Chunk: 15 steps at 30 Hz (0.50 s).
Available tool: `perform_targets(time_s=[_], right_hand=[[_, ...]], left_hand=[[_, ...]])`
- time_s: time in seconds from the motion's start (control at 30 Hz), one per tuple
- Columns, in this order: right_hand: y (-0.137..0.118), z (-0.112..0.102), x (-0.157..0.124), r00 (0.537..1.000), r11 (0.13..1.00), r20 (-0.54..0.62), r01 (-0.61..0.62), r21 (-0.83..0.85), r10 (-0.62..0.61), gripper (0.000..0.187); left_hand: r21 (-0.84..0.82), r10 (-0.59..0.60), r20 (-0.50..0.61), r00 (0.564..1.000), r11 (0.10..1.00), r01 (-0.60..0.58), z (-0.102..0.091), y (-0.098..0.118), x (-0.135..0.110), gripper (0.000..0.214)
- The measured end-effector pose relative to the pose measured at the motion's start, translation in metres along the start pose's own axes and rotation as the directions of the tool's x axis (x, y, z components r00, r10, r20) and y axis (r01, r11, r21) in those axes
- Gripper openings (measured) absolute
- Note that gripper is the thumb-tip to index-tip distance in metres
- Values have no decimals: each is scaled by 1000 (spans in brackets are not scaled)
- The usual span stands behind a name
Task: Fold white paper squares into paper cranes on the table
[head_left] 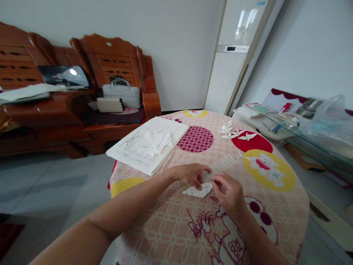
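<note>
A small folded piece of white paper [199, 191] with some print lies on the patterned tablecloth in front of me. My left hand [193, 176] holds it down from above, the thumb on its upper edge and the index finger bent. At the paper's right corner, my right hand [228, 189] pinches with thumb and fingertips. Just beyond both hands lies a pale printed paper strip [224, 163], partly hidden by them. Several folded white paper cranes [226, 127] stand farther back on the right.
A stack of printed sheets [129, 152] lies at the table's left, with a folded paper triangle [150, 142] on top. On the right, a glass-topped stand [311, 136] holds papers and a plastic bag [328, 114]. Wooden chairs [110, 55] with bags stand behind, beside a tall white cabinet-like appliance [231, 62].
</note>
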State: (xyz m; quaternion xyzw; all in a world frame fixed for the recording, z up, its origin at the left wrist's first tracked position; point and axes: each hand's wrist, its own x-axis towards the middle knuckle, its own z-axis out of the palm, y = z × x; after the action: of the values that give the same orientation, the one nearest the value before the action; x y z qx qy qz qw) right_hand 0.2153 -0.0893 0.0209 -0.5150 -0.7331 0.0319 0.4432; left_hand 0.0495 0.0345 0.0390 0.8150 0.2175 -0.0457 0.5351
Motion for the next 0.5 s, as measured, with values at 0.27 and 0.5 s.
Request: perform_targets(time_s=[0.27,0.5], right_hand=[[-8,6,1,973,975,114,210,-65,-202,21],[7,15,-6,957,993,266,116,21,-117,20]], left_hand=[[367,89,71,994,924,-109,-1,13,14,94],[455,148,123,981,870,-188,-4,23,18,74]])
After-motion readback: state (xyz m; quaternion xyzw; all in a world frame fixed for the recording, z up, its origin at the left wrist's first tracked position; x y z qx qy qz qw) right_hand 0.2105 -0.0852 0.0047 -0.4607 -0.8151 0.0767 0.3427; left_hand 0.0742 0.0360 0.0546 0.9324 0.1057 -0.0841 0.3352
